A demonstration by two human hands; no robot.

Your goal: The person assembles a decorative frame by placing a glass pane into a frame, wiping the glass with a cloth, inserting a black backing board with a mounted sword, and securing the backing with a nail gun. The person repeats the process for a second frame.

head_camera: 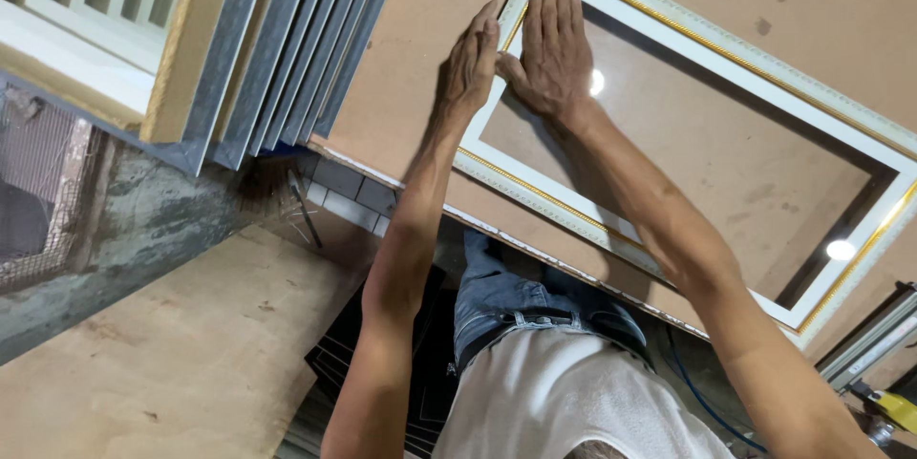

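White and gold moulding frames a sheet of glass on my brown hardboard workbench (pixel 430 58), where I press both palms down at one short end of the picture frame (pixel 726 48). My right hand (pixel 552 48) lies flat and open, fingers together, across the frame's corner rail and onto the glass pane (pixel 707 163); my left hand (pixel 470 63) rests open-fingered against the outer edge of the same rail, gripping nothing. The frame lies flat on the bench, its long axis running diagonally from the corner under my hands toward the lower right, where its far end sits close to the bench edge. Uneven pressure from my palms could, I judge, crack the pane or skew the corner joint, and a shove along its length might slide that far end off the bench. Grey frame mouldings (pixel 287 48) lean stacked at upper left.
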